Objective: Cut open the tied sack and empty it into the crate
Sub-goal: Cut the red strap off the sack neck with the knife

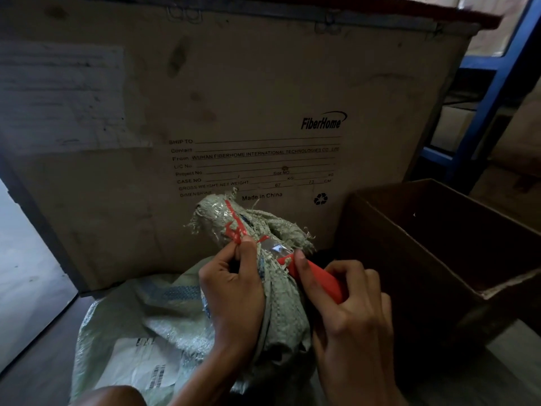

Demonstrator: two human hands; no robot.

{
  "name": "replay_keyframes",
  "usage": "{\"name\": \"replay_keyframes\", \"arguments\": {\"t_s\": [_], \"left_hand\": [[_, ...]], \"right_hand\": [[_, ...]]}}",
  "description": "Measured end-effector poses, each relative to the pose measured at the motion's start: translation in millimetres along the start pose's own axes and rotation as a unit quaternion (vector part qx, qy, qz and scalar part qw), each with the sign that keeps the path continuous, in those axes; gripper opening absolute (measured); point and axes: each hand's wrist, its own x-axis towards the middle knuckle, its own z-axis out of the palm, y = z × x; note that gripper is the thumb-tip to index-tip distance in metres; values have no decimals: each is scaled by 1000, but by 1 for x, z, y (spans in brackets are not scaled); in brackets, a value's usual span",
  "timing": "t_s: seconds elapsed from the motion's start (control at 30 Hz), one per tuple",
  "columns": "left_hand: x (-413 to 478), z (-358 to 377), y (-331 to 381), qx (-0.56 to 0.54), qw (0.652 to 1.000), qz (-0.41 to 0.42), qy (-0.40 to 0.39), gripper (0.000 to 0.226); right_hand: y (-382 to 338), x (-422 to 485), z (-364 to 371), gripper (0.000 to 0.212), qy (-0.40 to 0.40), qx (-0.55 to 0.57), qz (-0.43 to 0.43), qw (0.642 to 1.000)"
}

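Observation:
A grey-white woven sack (140, 326) lies in front of me, its bunched neck (281, 306) standing up and bound with a red plastic tie (235, 227). My left hand (234, 288) pinches a loose end of the red tie at the neck. My right hand (348, 315) grips a knife by its red handle (319, 281). The knife's shiny blade (275, 248) lies against the neck just under the tie. To the right stands a dark brown open crate (439, 259), its inside in shadow.
A large plywood shipping case (234, 98) with printed labels fills the view right behind the sack. A blue metal rack (480, 112) with boxes stands at the far right. Pale floor shows at the left and the lower right.

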Motion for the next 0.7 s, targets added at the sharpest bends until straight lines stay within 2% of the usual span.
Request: {"name": "replay_keyframes", "arguments": {"t_s": [0.13,0.37,0.43,0.5,0.53,0.6,0.7], "left_hand": [[0,5,5,32,999,-9,40,50],[6,10,3,36,999,9,38,51],[6,7,3,43,998,29,43,52],[1,-2,0,56,996,65,36,54],[-3,-7,0,58,994,83,26,53],[-8,-15,0,45,995,93,-6,52],[-1,-19,-4,-2,997,19,-76,47]], "right_hand": [[-4,-3,8,88,-26,-3,33,999],[-12,2,12,90,-27,-12,45,999],[-8,7,10,78,-35,-28,57,997],[20,26,7,46,7,-36,149,988],[40,37,3,34,32,-20,204,978],[76,52,-11,39,42,33,258,965],[76,47,-19,46,30,175,228,957]]}}
